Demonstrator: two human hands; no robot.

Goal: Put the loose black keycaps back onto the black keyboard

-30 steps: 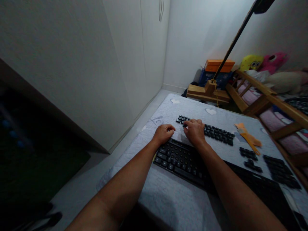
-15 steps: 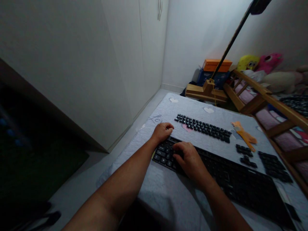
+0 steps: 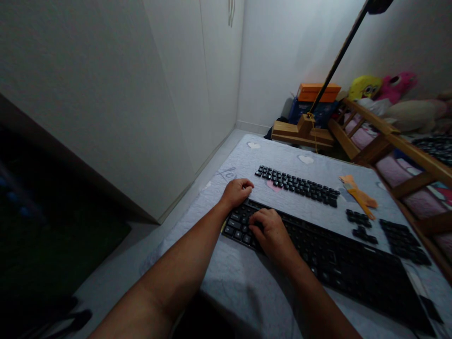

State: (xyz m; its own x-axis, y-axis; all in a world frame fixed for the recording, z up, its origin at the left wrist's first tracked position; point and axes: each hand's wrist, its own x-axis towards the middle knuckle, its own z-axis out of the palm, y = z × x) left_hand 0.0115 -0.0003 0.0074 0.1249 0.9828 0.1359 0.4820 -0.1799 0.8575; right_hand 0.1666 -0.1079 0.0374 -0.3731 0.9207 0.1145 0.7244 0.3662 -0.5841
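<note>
A long black keyboard [image 3: 353, 270] lies slantwise on the bedspread, with keycaps [image 3: 236, 225] seated at its left end and mostly bare, dark sections farther right. My left hand [image 3: 238, 193] rests at its far left corner, fingers curled and closed; what they hold, if anything, is hidden. Over the left part of the keyboard, my right hand [image 3: 270, 230] has thumb and fingers bent together in a pinch, and I cannot make out what is between them. Loose black keycaps [image 3: 298, 184] lie in rows beyond the keyboard, with smaller groups of keycaps [image 3: 358, 218] to the right.
An orange-handled brush [image 3: 360, 200] lies on an orange cloth [image 3: 349, 181] at the right. A wooden bed rail [image 3: 409, 148] runs along that side. A pale wardrobe [image 3: 176, 94] stands at the left. Beyond the bedspread is a pole on a wooden base [image 3: 287, 129].
My right hand has shifted slightly left over the keyboard, still pinched. The left hand stays at the corner. The camera view has tilted a little.
</note>
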